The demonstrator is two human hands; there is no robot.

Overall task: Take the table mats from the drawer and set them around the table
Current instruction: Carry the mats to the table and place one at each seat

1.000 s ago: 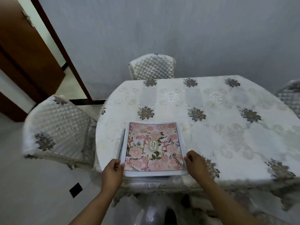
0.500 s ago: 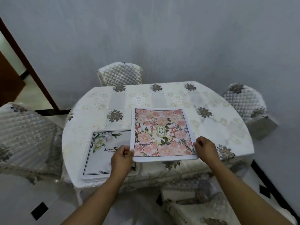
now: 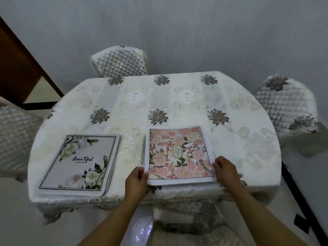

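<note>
A pink floral table mat lies flat near the table's front edge, right of centre. My left hand pinches its near left corner. My right hand grips its near right edge. To the left, a stack of mats rests on the table, topped by a white mat with green and white flowers and the word "Beautiful". The table wears a white embroidered cloth with grey flower motifs.
Quilted white chairs stand at the back, at the right and at the left. Another covered chair sits just below the table's front edge. A brown door frame runs along the left.
The pink mat was lifted off the stack, carried to the right and set down flat near the front edge. The white "Beautiful" mat is now uncovered on the stack.
</note>
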